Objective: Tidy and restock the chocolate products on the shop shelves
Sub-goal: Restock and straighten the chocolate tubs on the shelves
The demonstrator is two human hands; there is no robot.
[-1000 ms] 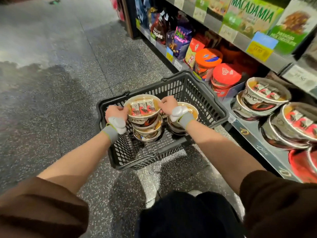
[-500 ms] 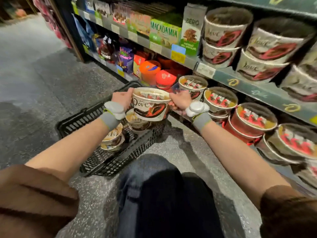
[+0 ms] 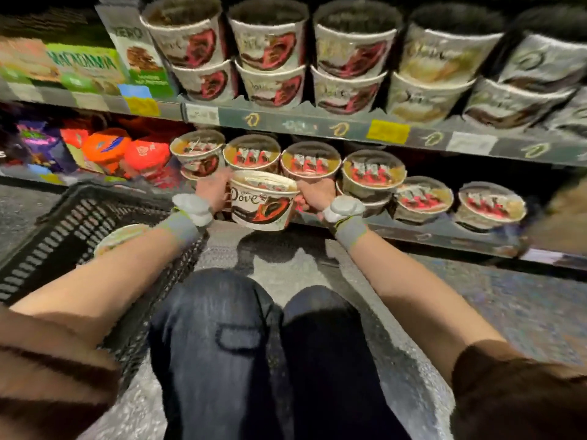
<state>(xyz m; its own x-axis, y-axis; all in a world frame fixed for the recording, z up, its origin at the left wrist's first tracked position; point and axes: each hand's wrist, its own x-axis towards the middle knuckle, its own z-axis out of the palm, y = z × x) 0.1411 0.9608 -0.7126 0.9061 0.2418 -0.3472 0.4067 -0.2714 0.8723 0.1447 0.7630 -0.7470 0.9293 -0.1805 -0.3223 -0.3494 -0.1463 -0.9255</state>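
Fingers of left hand [image 3: 213, 189] & right hand [image 3: 315, 195] curl round a Dove tub [image 3: 261, 201], gripping its sides. Tub's now up at the bottom shelf [image 3: 444, 231] front, clear of the basket [image 3: 63, 223] it was lifted from. Fingertips hidden behind tub; whole frame motion-blurred.

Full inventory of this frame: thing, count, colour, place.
Held tub: 1, white-brown, before lower shelf.
Lower tubs: at least seven, red-topped, lower shelf.
Upper tubs: about twelve, stacked in twos, upper shelf.
Orange tubs: 2, lower shelf left.
Boxes: several, green, upper shelf left.
Basket: 1, black, floor left, a tub inside.
Left hand: grips held tub.
Right hand: grips held tub.
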